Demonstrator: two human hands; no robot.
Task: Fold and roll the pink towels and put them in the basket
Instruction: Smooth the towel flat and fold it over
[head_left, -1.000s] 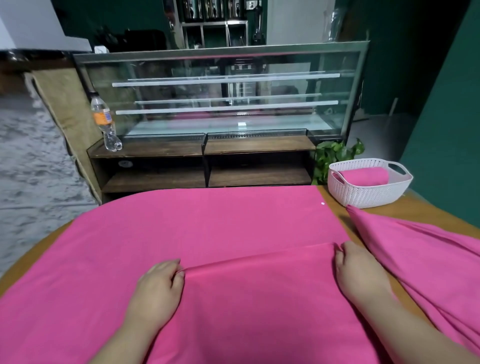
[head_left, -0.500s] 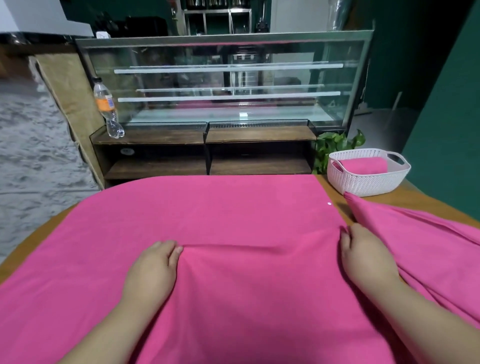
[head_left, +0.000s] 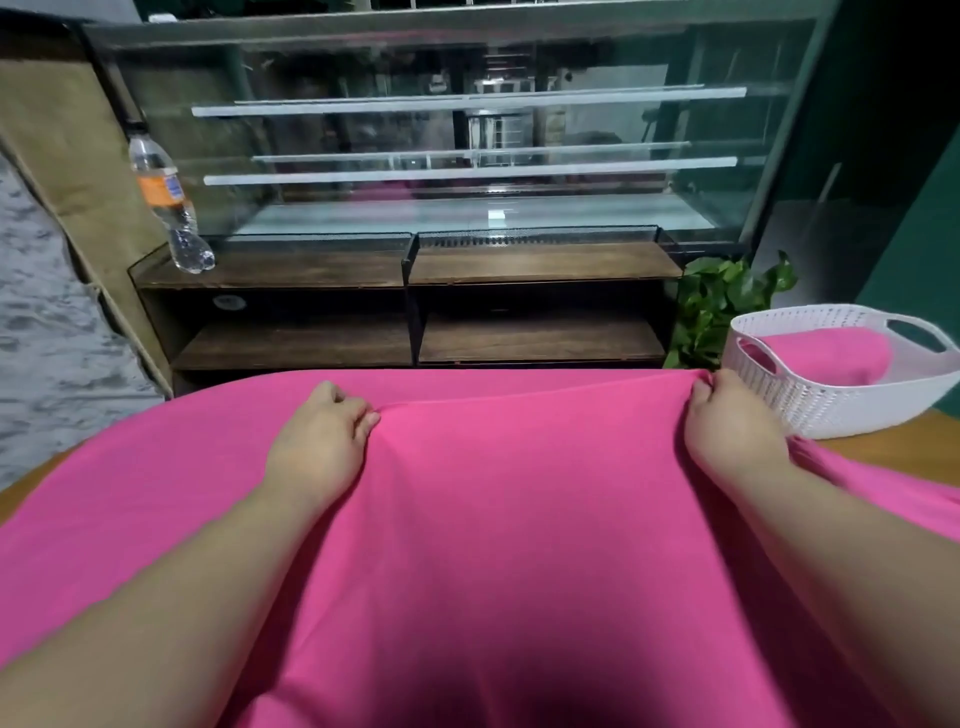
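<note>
Fold step, I judge. My left hand (head_left: 322, 441) & right hand (head_left: 730, 423) both have fingers curled, pinching the top layer's edge of the pink towel (head_left: 493, 519). It lies spread over the counter (head_left: 883, 449), w/ that edge almost at the far hem. To do it well: keep both hands level, match edge to edge & corners, lay it down w/o slack, then smooth creases outward. The basket (head_left: 831, 410) sits just beside my right hand, w/ one rolled towel (head_left: 826, 356) inside
</note>
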